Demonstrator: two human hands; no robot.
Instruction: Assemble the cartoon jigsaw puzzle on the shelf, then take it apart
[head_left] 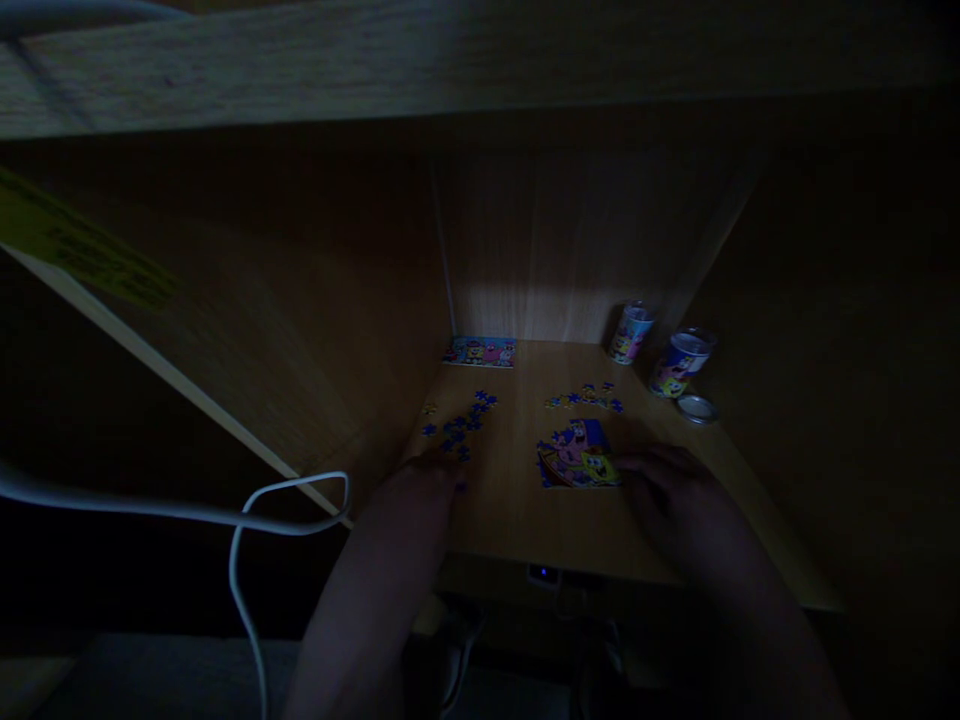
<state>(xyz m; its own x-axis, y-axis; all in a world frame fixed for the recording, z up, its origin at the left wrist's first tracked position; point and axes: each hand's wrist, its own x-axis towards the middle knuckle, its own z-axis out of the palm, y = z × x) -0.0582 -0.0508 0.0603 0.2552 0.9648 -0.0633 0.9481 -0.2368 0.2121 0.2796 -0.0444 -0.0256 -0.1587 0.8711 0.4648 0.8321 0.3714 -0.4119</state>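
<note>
The scene is very dark. A partly assembled cartoon jigsaw [577, 460] lies on the wooden desk [517, 520]. My right hand [664, 490] rests at the puzzle's right edge, fingers curled toward it; whether it holds a piece is too dark to see. My left hand [431, 470] lies at the desk's left side, its fingertips touching loose blue pieces [459, 428]. More loose pieces [585, 398] are scattered behind the puzzle. A finished small puzzle or picture card [480, 352] lies at the back.
Two printed cups [631, 333] [681, 365] stand at the back right, with a round lid [697, 408] beside them. Wooden walls close in the desk on three sides, with a shelf overhead. A white cable [247, 520] loops at the left.
</note>
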